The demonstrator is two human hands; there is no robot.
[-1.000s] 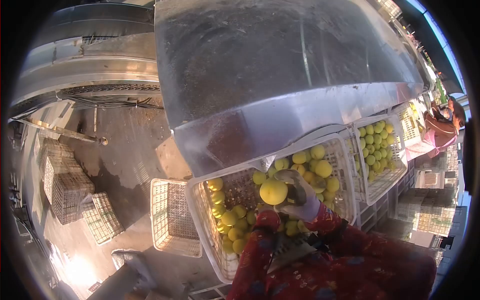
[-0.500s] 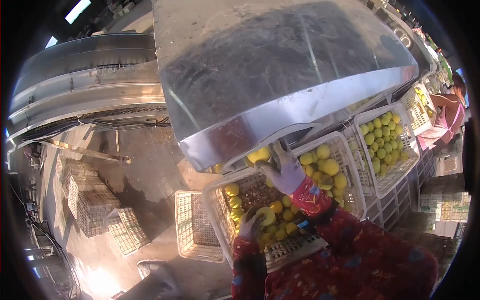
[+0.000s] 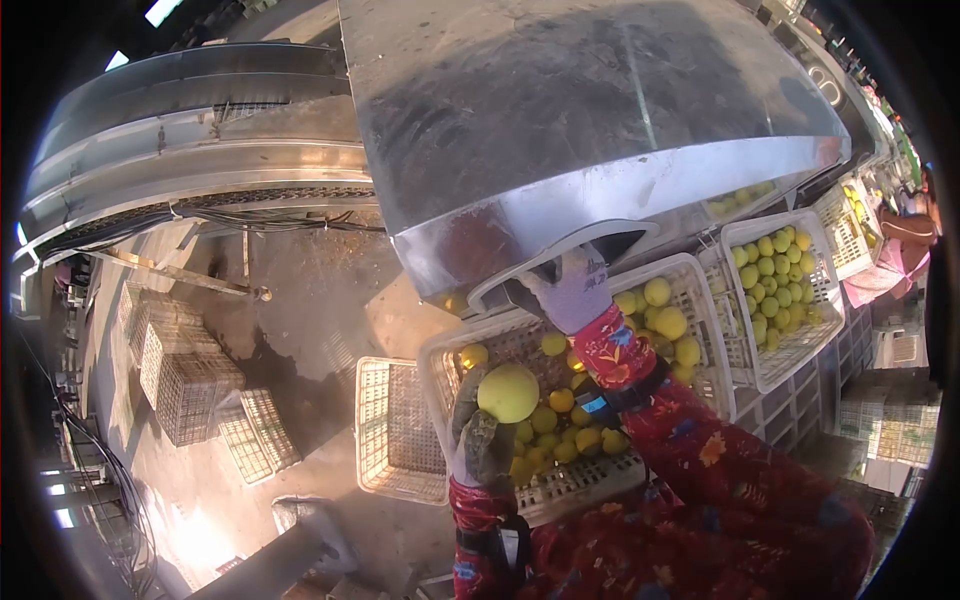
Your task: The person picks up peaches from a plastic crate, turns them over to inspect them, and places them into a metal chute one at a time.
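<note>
My left hand (image 3: 480, 432), in a soiled glove, holds a large yellow-green fruit (image 3: 508, 393) over the left part of a white crate (image 3: 435, 375). Smaller yellow and green fruits (image 3: 565, 440) lie in that crate. My right hand (image 3: 575, 292), gloved too, reaches into the opening under the edge of the metal cover (image 3: 560, 205). Its fingertips are hidden there, so what they hold, if anything, cannot be seen. More fruits (image 3: 668, 322) lie in the crate section right of my right forearm.
Another fruit-filled crate (image 3: 735, 350) stands at the right, and beyond it a person in pink (image 3: 905, 245) is beside a further crate. An empty crate (image 3: 365, 430) is on the floor at the left, with stacked crates (image 3: 190, 385) farther left.
My left hand has risen and turned, bringing its fruit up nearer the camera. My right hand has moved up deeper under the cover, and the yellow fruit at its fingers is no longer visible.
</note>
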